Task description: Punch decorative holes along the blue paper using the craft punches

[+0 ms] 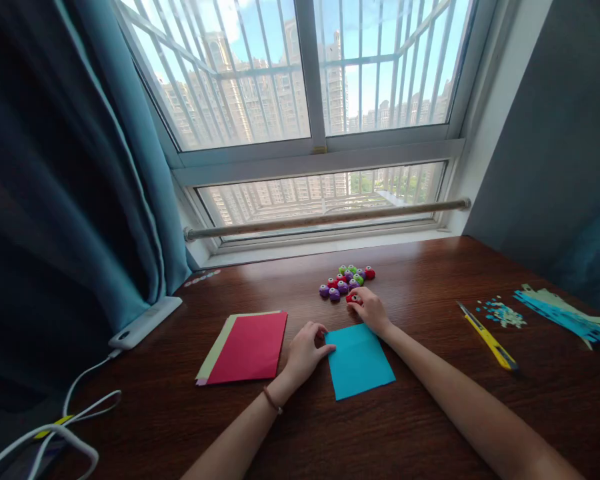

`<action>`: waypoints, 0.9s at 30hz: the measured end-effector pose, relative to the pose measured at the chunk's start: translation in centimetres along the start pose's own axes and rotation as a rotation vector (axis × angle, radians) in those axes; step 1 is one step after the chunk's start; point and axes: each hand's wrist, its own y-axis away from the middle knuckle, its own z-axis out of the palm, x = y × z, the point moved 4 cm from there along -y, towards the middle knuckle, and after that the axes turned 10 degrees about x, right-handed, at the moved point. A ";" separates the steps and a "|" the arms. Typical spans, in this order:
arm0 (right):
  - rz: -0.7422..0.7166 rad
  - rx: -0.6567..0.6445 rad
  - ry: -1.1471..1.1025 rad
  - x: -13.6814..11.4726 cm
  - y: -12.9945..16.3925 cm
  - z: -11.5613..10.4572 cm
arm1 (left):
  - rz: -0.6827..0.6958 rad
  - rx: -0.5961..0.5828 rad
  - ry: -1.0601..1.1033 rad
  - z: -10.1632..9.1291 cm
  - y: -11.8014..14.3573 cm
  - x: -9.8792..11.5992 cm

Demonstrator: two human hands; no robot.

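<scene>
On the desk (420,280), which runs back to the window (325,143), the sheet (361,363) lies between the person's two hands. The left hand (304,350) is at its far left corner; the right hand (373,312) is at its far edge, with a ball (349,299) at the fingertips. The other balls (343,287) sit clustered just behind, toward the window. Left of the left hand lies the paper stack (250,347). Farther left, the power strip (145,323) rests at the foot of the curtain (135,167). Well over to the right is the cutter (489,340); the bits (510,317) lie just right of its blade, and the strips (570,317) right of those. A rail (330,219) crosses before the lower window.
</scene>
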 end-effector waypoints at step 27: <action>0.295 -0.008 -0.339 0.4 4.7 -5.8 | -0.200 0.092 0.480 0.2 -0.4 -1.3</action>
